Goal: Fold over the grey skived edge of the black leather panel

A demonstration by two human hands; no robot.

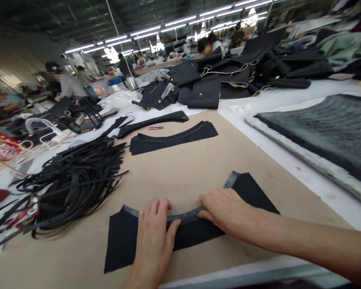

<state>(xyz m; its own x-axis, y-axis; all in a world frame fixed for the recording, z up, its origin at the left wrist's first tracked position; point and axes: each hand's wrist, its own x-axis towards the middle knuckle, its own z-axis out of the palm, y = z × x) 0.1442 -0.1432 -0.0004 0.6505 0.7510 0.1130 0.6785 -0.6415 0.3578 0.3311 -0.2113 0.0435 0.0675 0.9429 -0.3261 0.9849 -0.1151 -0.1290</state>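
A curved black fabric piece point(195, 237) lies flat in front of me, with a greyish strip point(185, 215) along its concave upper edge. My left hand point(155, 224) rests on it left of the middle, fingers curled over the edge and thumb on the strip's lower side. Right of the middle, my right hand point(224, 206) grips the same edge between thumb and curled fingers. Both hands hide parts of the strip.
Brown board point(156, 180) covers the table. Beyond are stacked curved black pieces point(174, 136) and small pink snips point(155, 128). Black strips point(81, 172) heap at left. A dark quilted-looking sheet point(325, 132) lies right; black panels point(204, 88) pile behind. People work farther back.
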